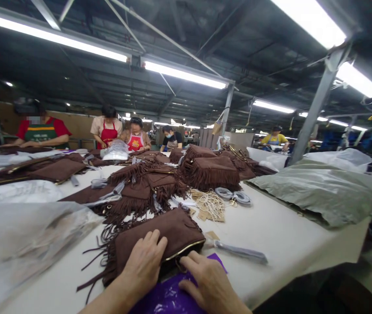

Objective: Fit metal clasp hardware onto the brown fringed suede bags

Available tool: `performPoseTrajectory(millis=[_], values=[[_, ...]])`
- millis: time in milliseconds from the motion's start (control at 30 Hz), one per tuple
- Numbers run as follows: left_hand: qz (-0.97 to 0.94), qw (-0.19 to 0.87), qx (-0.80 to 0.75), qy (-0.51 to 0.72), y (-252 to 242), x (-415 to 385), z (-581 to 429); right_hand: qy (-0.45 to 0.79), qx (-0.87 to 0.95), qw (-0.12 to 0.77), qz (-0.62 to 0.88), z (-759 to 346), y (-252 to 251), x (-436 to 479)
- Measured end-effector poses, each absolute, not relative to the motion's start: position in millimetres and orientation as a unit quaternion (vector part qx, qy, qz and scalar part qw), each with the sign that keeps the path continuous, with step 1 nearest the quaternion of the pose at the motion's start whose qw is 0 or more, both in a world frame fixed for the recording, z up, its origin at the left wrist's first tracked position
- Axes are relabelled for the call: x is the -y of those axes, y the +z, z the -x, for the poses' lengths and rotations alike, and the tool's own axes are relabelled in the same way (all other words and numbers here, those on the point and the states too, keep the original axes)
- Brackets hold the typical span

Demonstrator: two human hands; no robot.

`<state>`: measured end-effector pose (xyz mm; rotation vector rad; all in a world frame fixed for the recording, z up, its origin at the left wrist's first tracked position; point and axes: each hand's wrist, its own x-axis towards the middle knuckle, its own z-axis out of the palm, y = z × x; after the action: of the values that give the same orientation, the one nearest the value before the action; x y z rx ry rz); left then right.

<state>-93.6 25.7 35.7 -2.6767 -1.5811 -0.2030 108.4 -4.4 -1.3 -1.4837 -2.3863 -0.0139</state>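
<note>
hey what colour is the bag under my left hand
Brown, with fringe and a gold zipper edge. The bag shows best in the head view, under the left hand.

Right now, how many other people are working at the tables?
5. One in a green apron far left, two in red aprons, one in black, one in yellow far right. More may be hidden.

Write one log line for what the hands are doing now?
left hand: flat on brown fringed bag | right hand: at zipper edge, on purple sheet | table
</note>
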Motion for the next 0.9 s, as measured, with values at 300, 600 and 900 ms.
performPoseTrajectory(millis=[300, 600, 900], values=[[0.888, -0.090, 0.432, -0.129, 64, -30, 119, -0.144, 0.798, 0.137, 0.568, -108, -24, -48], [0.824, -0.169, 0.526, -0.125, 73, 11, 194, -0.032, 0.823, 0.169, 0.541, -126, -7, -44], [0.786, -0.240, 0.554, -0.133, 31, 58, 202, 0.214, 0.879, 0.225, 0.361, -42, -37, 28]])
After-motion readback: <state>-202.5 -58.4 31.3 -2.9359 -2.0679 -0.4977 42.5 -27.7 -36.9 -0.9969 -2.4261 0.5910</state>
